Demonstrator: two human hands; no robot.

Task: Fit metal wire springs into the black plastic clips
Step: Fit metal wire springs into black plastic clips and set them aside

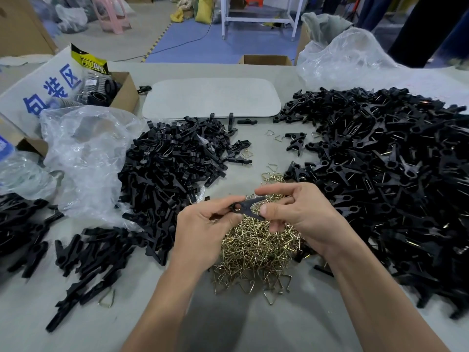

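From the head camera, both hands meet over the middle of the grey worktop (132,316), holding one black clip (245,206) between them. The left hand (203,224) has its fingers curled and pinches the clip's round eye end between thumb and forefinger. The right hand (294,214) closes on the other end, forefinger above and thumb below the clip's two spread legs, with the remaining fingers curled under. Whether a spring sits in this clip cannot be made out.

The clip hangs just above a loose pile of brass-coloured wire springs (253,247), which lies on the worktop directly under the hands. To the left of the springs is a heap of bare clips (172,163), partly resting on a crumpled clear plastic bag (86,153); more bare clips lie scattered toward the near left edge. To the right spreads a much larger heap of clips with wire showing (396,174).

Beyond the heaps lies a flat pale grey pad (210,97), and at far left an open cardboard box (128,91) holds dark packaged goods.
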